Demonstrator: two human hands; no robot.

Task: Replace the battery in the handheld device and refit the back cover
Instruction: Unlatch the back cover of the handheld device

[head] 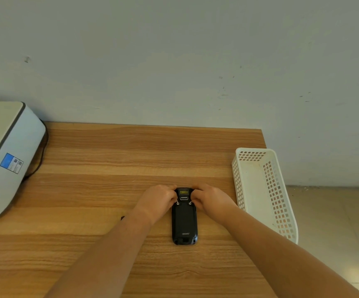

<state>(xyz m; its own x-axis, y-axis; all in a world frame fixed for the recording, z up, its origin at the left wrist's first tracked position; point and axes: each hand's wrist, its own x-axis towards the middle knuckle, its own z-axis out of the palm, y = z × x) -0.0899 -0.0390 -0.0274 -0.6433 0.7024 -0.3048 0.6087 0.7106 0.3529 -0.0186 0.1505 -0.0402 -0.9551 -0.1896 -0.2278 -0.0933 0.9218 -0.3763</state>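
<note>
The black rugged handheld device (184, 220) lies face down on the wooden desk (109, 160), a little right of the middle and near the person's edge. Its long axis runs straight away from the person, with the scanner window at the far end and the small printed logo at the near end. The dark back cover (184, 220) sits on the body, and two small silver screws or latches show near its far edge.

Both hands are at the far end of the device, one on each side. The left hand (160, 201) has its fingers curled against the left corner, and the right hand (209, 200) does the same at the right corner; their fingertips touch the device close to the two silver points. It looks like they pinch or press there, but the exact hold under the fingers is hidden. Both hands are equally near.

I judge that the work is on the fastenings of the cover, but I cannot tell if the cover is being released or locked. The coming move depends on this far end: the cover would probably lift or slide along the long axis.

A white perforated plastic basket (281, 211) stands at the right edge of the desk, and a white printer-like machine (4, 151) is at the left.
</note>
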